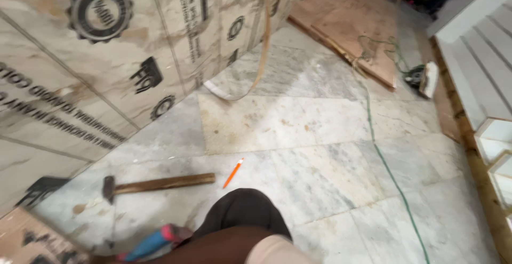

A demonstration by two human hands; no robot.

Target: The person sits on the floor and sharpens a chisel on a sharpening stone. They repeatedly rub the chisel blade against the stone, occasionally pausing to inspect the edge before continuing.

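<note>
Neither of my hands shows clearly. A dark rounded shape, probably my knee, and a brown and beige sleeve or arm fill the bottom middle. A hammer with a wooden handle and dark head lies flat on the grey marble floor, just left of the knee. An orange pencil lies beside the end of the handle. A blue tool with a pink end pokes out at the bottom edge. What holds it is hidden.
A large panel covered in printed protective film fills the left, with a thin curled strip hanging off it. A green cord runs across the floor to a power tool. Plywood sheets lie beyond. White stepped boards line the right.
</note>
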